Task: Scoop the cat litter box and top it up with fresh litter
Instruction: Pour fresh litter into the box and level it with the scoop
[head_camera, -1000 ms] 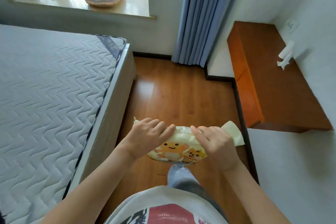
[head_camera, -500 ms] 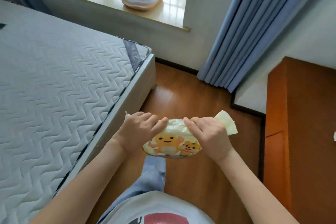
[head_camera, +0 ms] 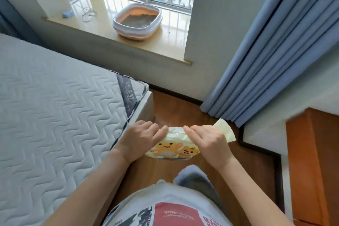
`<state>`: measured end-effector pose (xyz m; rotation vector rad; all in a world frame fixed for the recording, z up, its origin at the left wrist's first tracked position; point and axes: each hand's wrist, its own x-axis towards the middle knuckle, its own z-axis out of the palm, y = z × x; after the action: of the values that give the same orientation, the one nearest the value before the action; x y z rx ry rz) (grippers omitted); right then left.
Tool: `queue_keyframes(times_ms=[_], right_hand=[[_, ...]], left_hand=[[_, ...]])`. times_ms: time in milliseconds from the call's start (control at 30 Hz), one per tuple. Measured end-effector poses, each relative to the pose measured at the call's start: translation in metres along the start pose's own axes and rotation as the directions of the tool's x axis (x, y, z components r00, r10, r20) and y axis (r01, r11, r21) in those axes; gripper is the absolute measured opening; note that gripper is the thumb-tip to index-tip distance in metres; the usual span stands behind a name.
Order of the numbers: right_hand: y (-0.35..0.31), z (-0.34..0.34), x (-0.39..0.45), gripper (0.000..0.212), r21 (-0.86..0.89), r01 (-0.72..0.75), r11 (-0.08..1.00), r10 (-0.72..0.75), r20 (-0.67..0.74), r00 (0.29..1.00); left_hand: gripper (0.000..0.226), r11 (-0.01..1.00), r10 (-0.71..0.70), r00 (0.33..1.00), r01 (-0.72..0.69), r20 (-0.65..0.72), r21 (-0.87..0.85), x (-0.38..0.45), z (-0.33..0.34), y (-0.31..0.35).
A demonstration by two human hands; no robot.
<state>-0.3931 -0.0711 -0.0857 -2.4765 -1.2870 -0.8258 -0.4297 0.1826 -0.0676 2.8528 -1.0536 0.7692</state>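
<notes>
A white and peach cat litter box point(head_camera: 137, 22) with grey litter inside stands on the window ledge, far ahead of me. In front of my chest I hold a pale yellow packet point(head_camera: 172, 147) printed with cartoon animals. My left hand point(head_camera: 141, 137) grips its left end and my right hand point(head_camera: 207, 139) grips its right end, fingers curled over the top edge. A yellow flap of the packet sticks out past my right hand.
A bare quilted mattress point(head_camera: 55, 115) fills the left. Wooden floor point(head_camera: 176, 104) runs between the bed and blue curtains point(head_camera: 275, 51). An orange wooden cabinet point(head_camera: 315, 161) stands at the right. A cable and a small blue object point(head_camera: 67, 13) lie on the ledge point(head_camera: 110, 38).
The view has swung left and up, so the litter box and window now sit nearer and more central. Both hands keep the same hold on the packet.
</notes>
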Motion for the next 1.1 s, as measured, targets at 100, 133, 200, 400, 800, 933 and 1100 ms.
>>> queue_keyframes(times_ms=[100, 133, 200, 400, 800, 933, 1100], right_hand=[[0.050, 0.028, 0.036, 0.035, 0.004, 0.018, 1.000, -0.018, 0.014, 1.000], [0.068, 0.039, 0.048, 0.036, 0.015, 0.026, 1.000, -0.026, 0.017, 1.000], [0.104, 0.061, 0.070, 0.038, 0.041, 0.048, 0.998, -0.049, 0.020, 0.999], [0.216, 0.130, 0.141, 0.025, 0.114, 0.134, 0.984, -0.133, -0.014, 0.991], [0.374, 0.235, 0.286, 0.049, 0.255, 0.308, 0.916, -0.301, -0.067, 0.951], [0.404, 0.278, 0.335, 0.029, 0.256, 0.302, 0.918, -0.287, -0.096, 0.953], [0.428, 0.340, 0.402, 0.030, 0.267, 0.331, 0.905, -0.326, -0.065, 0.943]], left_hand=[[0.031, 1.000, -0.006, 1.000, 0.006, -0.010, 0.016, 0.037, 0.026, -0.044], [0.031, 1.000, -0.011, 1.000, 0.011, -0.002, 0.025, 0.049, 0.035, -0.058], [0.027, 0.999, -0.030, 0.999, 0.030, 0.025, 0.033, 0.070, 0.054, -0.085], [0.028, 0.971, -0.231, 0.972, 0.228, 0.050, 0.068, 0.142, 0.112, -0.147], [0.026, 0.879, -0.452, 0.892, 0.442, 0.015, 0.178, 0.256, 0.175, -0.277], [0.018, 0.872, -0.461, 0.887, 0.448, 0.022, 0.194, 0.270, 0.206, -0.340], [0.037, 0.848, -0.493, 0.869, 0.491, -0.040, 0.201, 0.282, 0.233, -0.422]])
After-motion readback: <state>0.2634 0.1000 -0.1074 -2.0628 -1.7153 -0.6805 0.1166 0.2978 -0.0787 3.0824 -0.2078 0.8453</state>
